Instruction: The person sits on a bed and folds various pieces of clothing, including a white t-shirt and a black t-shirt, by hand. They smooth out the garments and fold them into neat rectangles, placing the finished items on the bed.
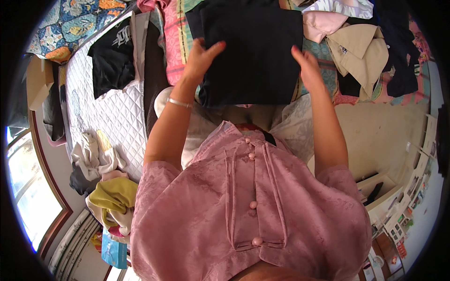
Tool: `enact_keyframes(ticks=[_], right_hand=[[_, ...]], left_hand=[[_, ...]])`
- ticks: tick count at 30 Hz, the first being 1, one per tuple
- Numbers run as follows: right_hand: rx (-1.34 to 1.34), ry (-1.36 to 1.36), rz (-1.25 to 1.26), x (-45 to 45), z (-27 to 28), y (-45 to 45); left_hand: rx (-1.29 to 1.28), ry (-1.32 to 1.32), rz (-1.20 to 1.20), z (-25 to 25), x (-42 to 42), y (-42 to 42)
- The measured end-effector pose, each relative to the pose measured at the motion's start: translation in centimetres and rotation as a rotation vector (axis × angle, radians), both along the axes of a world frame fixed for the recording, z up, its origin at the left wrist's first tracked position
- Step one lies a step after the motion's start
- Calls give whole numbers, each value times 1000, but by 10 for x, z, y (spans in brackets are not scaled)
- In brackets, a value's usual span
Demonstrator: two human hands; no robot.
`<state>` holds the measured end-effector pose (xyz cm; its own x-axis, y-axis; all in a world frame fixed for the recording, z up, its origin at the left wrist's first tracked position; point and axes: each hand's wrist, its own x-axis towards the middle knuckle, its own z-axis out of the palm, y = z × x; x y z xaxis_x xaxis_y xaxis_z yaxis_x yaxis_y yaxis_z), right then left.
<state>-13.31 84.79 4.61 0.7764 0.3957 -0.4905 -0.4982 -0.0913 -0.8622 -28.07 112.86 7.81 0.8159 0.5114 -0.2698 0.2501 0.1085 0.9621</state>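
Observation:
A black cloth garment (251,59) is spread flat and folded in front of me on a patterned bedcover. My left hand (205,54) holds its left side, thumb lying over the cloth and fingers mostly hidden at the edge. At the opposite side, my right hand (308,65) grips the right edge with the thumb uppermost. The garment's near edge hangs close to my knees, and its far end runs out of view at the top.
Right of the garment lie a khaki garment (362,52), a pink piece of clothing (321,26) and dark clothing (402,66). A black printed shirt (114,58) rests on the white quilted mat (116,116) at left. Rumpled clothes (112,196) are heaped nearer, above a blue box (114,249).

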Motion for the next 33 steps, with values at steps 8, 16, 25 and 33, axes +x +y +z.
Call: enact_keyframes(ticks=[8, 16, 25, 33], right_hand=[[296, 54, -20, -76, 58, -18], [131, -70, 214, -156, 82, -73], [-102, -417, 275, -199, 97, -80], [-201, -689, 248, -224, 110, -91]], left_hand=[[-356, -142, 51, 44, -82, -29], [-437, -99, 169, 62, -187, -76], [-415, -52, 165, 46, -216, -101], [-274, -124, 224, 77, -234, -109]])
